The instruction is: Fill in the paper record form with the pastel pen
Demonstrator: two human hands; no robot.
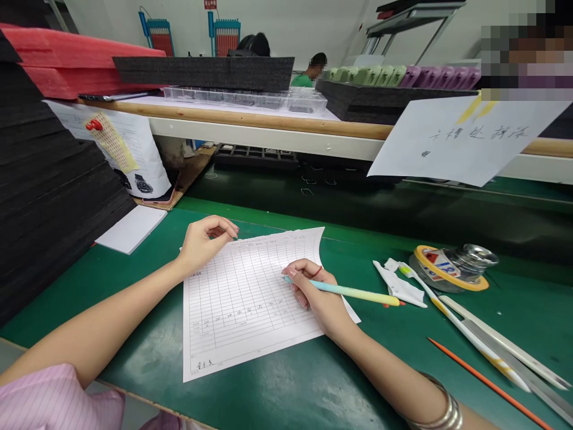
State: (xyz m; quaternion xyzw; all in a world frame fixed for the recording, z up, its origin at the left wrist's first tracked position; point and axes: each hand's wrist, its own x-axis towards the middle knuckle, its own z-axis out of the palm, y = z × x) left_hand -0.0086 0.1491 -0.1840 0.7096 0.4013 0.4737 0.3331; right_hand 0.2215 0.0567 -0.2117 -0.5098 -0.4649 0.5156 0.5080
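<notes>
A printed form (pixel 242 340) with a ruled grid lies on the green tabletop, with handwritten figures in a lower row and handwriting at its bottom left corner. My right hand (pixel 313 292) is closed around a pen (pixel 358 292) that fades from light blue to yellow; its tip points left over the middle of the sheet. Whether the tip touches the paper I cannot tell. At the form's top left edge, my left hand (pixel 208 242) is closed, thumb and fingertips together; what they pinch, if anything, is too small to make out.
Right of the form lie a torn white scrap (pixel 400 286), a toothbrush (pixel 470 328), tweezers (pixel 505 340), an orange stick (pixel 483 379) and a glass bottle (pixel 474 263) with a tape roll (pixel 430 269). Black foam sheets (pixel 54 179) are stacked left. A shelf edge (pixel 268 125) crosses behind; people are beyond.
</notes>
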